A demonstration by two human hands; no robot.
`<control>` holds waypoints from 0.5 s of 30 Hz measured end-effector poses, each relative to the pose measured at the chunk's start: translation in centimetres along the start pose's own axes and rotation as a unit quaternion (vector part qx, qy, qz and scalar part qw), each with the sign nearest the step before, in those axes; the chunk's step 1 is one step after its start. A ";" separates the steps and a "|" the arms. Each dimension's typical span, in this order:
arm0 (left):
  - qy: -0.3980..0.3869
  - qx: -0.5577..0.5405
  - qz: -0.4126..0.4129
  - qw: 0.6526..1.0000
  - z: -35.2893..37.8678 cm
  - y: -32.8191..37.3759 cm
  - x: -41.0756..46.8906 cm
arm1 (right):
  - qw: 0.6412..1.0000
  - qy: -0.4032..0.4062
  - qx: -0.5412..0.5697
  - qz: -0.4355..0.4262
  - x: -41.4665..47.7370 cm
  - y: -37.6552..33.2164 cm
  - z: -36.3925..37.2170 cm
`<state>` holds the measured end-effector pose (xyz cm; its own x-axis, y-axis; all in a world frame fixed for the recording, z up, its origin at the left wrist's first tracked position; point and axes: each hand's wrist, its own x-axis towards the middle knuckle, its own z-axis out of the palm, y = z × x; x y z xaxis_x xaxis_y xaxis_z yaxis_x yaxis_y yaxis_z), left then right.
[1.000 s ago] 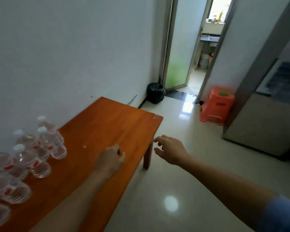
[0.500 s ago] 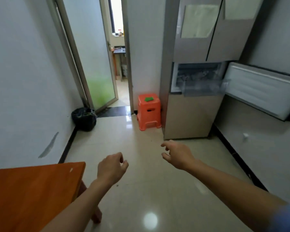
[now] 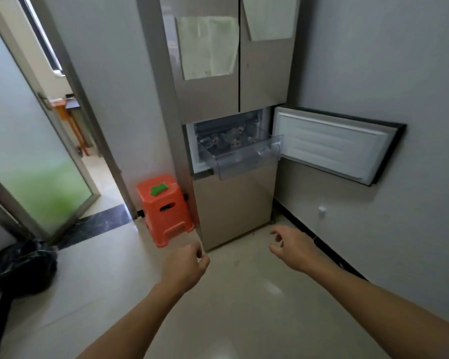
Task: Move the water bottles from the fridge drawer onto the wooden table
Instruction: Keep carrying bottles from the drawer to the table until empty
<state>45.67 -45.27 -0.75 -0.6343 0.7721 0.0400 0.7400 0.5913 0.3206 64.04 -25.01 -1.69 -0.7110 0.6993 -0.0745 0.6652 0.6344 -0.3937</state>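
Observation:
The fridge (image 3: 233,203) stands straight ahead with its middle compartment door (image 3: 332,149) swung open to the right. A clear plastic drawer (image 3: 246,159) is pulled out of that compartment, and water bottles (image 3: 231,139) lie inside it, dim and hard to make out. My left hand (image 3: 186,268) hangs in front of the fridge's lower panel, fingers loosely curled with nothing in them. My right hand (image 3: 293,248) reaches forward at the same height, fingers spread and empty. Both hands are well below and short of the drawer. The wooden table is out of view.
An orange plastic stool (image 3: 163,207) stands against the fridge's left side. A black rubbish bag (image 3: 18,268) sits on the floor at the left. A frosted glass door (image 3: 29,161) stands open onto another room. The grey wall (image 3: 399,229) runs close along the right.
The view has swung from the table with its bottles round to the fridge, which is now nearer. Both hands stay empty and have come forward towards the fridge.

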 end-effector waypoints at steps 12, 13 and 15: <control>0.018 0.005 -0.003 1.000 3.2 6.0 28.4 | 1.000 0.020 0.020 0.014 27.6 7.9 -5.8; 0.016 -0.002 -0.008 1.000 3.3 6.0 30.1 | 0.999 0.021 0.026 0.012 29.6 8.0 -6.4; 0.004 -0.010 -0.013 1.000 3.6 6.0 32.8 | 0.999 0.015 0.038 0.005 33.4 7.8 -6.9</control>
<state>30.12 -15.53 -0.89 -0.6556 0.7542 0.0380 0.7183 0.6073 0.3396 47.08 5.59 -0.89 -0.6967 0.7155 -0.0513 0.6519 0.6017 -0.4615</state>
